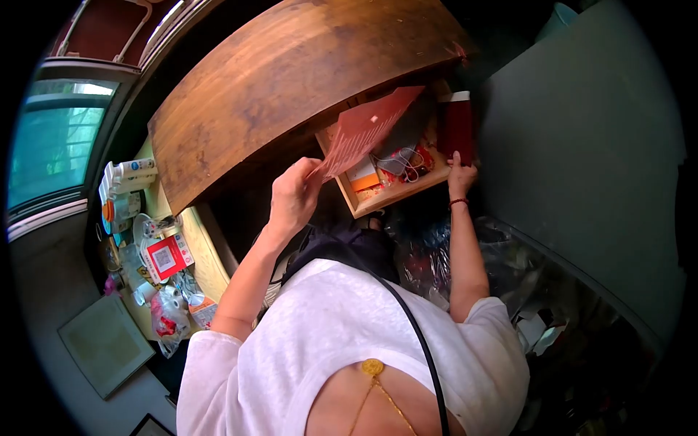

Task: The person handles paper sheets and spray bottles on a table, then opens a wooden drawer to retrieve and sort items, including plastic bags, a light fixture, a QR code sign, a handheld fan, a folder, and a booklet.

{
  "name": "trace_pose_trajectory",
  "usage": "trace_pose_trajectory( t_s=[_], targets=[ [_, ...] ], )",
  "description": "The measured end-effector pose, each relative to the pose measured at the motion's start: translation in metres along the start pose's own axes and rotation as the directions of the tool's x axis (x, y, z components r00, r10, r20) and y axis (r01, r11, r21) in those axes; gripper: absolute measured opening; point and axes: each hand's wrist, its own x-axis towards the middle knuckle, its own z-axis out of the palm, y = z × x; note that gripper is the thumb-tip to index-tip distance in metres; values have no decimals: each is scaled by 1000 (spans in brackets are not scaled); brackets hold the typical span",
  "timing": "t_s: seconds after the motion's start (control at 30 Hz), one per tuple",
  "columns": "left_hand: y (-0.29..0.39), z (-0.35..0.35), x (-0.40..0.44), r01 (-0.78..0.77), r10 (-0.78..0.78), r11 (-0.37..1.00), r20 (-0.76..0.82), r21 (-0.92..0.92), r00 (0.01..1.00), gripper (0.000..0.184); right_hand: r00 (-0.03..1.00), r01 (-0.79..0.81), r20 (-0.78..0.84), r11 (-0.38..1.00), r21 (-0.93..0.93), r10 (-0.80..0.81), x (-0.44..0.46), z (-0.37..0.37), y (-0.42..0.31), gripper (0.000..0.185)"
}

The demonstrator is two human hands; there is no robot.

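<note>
My left hand (297,190) is closed on the near corner of a red printed sheet (363,134), which tilts up over the drawer. Lines of small text and a pale square show on the sheet. At the drawer's right side my right hand (462,178) pinches the lower end of a dark red booklet (455,134), with a white edge at its top. Between the hands is the pulled-out wooden drawer (400,192). Inside it lie a white cable (408,168), an orange-and-white card (363,175) and a grey flat item (407,131) partly behind the sheet.
A brown wooden tabletop (291,80) overhangs the drawer. To the right stands a large dark grey panel (589,160), with plastic bags (429,258) below. On the left, a pale ledge (203,251) holds bottles (134,174) and a red QR-code card (166,256). A black cable (407,312) crosses my chest.
</note>
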Motion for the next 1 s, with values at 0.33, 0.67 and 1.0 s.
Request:
trace_pose_trajectory(
  t_s=[0.33,0.67,1.0],
  targets=[
    [-56,96,-12,-354,-2,783,572,511,821,57,991,-109,-33,930,351,129,-14,-94,-74,27],
    [-4,16,50,480,-173,629,491,-612,854,45,766,-526,640,634,566,64,-45,-93,-126,14],
    [0,-10,-5,117,-128,954,-23,-275,991,36,587,-376,809,897,233,36,-133,36,-211,80]
  ],
)
